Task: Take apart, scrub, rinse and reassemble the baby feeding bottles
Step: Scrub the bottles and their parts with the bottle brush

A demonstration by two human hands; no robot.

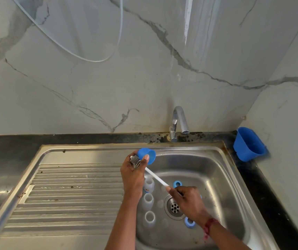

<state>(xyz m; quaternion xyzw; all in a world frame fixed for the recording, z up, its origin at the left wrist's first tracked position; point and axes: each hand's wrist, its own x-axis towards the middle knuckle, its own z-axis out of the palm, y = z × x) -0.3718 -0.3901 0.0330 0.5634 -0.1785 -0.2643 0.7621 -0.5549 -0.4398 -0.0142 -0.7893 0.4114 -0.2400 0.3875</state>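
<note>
My left hand (pixel 133 175) holds a blue bottle cap (pixel 147 156) above the sink's left rim, its opening turned to the right. My right hand (pixel 189 201) grips the white handle of a bottle brush (pixel 156 177), whose bristle head lies against my left hand beside the cap. Three clear bottle bodies (pixel 148 199) stand upright in the sink basin (pixel 222 177), lined up along its left side. Two blue screw rings (pixel 177 184) (pixel 189 222) lie on the basin floor near the drain (pixel 174 207). Clear teats beside the bottles are faint and hard to make out.
A chrome tap (pixel 179 121) stands behind the basin, with no water running. The ribbed steel drainboard (pixel 68 195) stretches to the left. A blue plastic holder (pixel 249 144) hangs on the wall at the right corner. Dark countertop (pixel 9 150) borders the sink.
</note>
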